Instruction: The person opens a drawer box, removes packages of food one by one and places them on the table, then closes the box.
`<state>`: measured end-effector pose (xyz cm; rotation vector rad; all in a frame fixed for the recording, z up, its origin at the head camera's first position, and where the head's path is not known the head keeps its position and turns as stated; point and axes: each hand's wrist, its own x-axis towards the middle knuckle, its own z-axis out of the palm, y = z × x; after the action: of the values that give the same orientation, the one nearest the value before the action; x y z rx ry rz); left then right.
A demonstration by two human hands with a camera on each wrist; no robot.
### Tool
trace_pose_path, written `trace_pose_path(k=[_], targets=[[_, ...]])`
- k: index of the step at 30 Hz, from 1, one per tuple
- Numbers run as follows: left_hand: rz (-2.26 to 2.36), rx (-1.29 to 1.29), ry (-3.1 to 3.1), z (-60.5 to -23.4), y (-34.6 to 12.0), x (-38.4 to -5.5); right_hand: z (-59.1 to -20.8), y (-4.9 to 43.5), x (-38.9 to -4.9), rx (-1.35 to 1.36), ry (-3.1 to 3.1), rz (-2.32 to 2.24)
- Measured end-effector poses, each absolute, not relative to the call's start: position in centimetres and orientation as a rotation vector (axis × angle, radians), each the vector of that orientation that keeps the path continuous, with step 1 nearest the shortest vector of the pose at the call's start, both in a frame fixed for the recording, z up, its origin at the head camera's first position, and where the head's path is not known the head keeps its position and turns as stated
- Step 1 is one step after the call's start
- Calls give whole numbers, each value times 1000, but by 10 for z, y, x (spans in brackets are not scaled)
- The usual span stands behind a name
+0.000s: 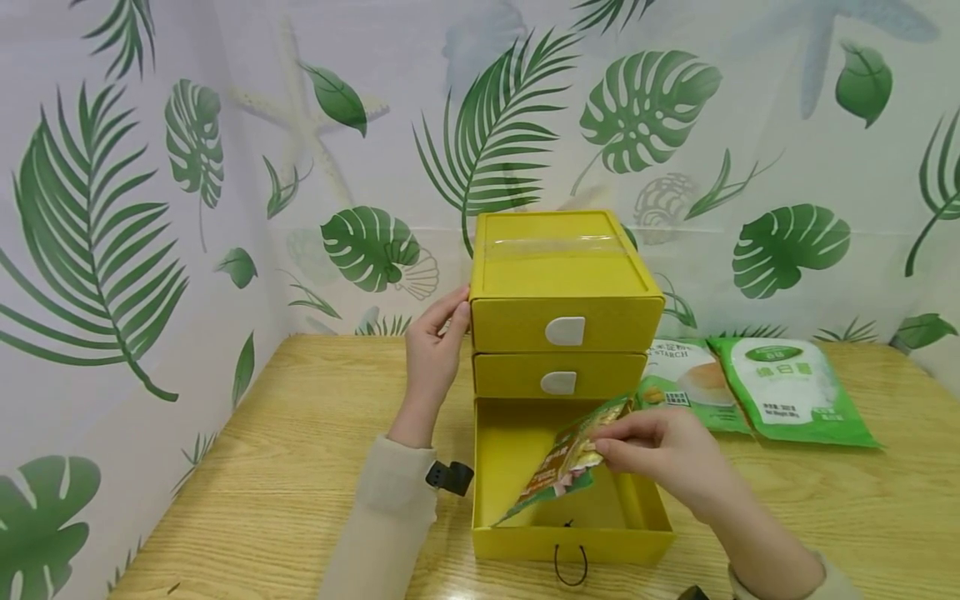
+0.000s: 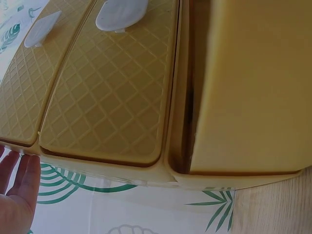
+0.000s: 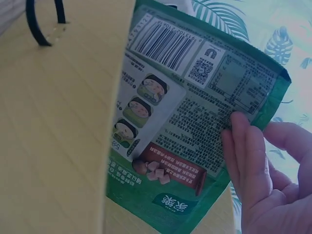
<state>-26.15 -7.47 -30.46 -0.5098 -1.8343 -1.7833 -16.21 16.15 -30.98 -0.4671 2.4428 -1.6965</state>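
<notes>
A yellow three-drawer box stands on the table with its bottom drawer pulled out. My left hand rests against the upper left side of the box, fingers fairly straight. In the left wrist view, that hand touches the box's edge. Between thumb and fingers, my right hand pinches a green seasoning packet, tilted over the open drawer. Its back, with barcode and printed text, faces the right wrist view, where the packet is partly hidden by the drawer front.
Two green-and-white starch or powder bags lie on the wooden table, right of the box. A black cord loop hangs from the drawer front. Behind stands a leaf-patterned cloth. White tabs mark the upper two drawers, both closed.
</notes>
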Motion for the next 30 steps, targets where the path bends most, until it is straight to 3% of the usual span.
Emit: trace_pose_path(k=[6,16,23,30], targets=[[-1784,-526,-1812,-320,-78,-279,-309,180,-154,-480,2499,-1770],[-1773,-514,-1811,-322,-78,-280,-307,218,-141,-366,2652,-1890],[-1786,-516,-1815,-321,-77,-280,-322,246,-138,-676,2195,-2553],[-1781,-520,-1819,-309,-76,-267,-328,270,-134,-769,2174,-2592]])
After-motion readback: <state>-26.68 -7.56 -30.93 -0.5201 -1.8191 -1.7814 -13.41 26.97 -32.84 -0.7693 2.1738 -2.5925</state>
